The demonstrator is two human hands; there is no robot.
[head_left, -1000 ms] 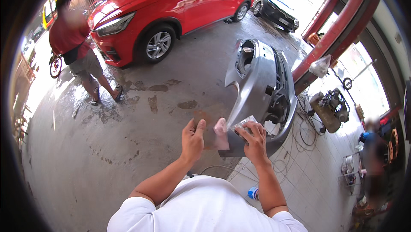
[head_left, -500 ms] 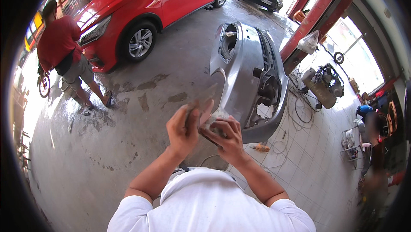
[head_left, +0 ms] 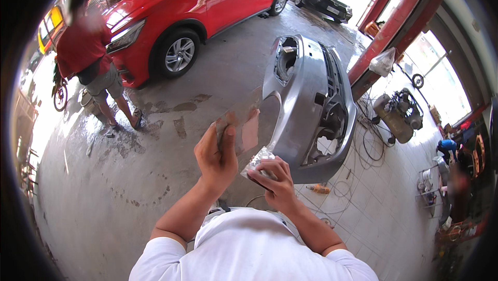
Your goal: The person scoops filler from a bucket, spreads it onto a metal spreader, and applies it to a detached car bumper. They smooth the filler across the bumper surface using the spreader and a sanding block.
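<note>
My left hand is closed, with its thumb up, on a thin greyish flat piece. Just right of its fingertips shows a pale pink flat patch with see-through, blurred edges; whether it belongs to what this hand holds, I cannot tell. My right hand grips a crumpled, shiny, clear plastic packet, and a dark edge shows under its fingers. What is inside the packet is not plain. Beyond the hands, a grey car bumper stands on the floor, apart from both.
A red car is parked ahead, with a person in a red shirt by its front. Right of the bumper are a red post, an air compressor, loose hoses and an orange tool on the tiles.
My hands have drawn apart: the left has shifted slightly left, and more of the packet in my right hand shows. The pink patch stands out more clearly between them. The view has shifted slightly.
</note>
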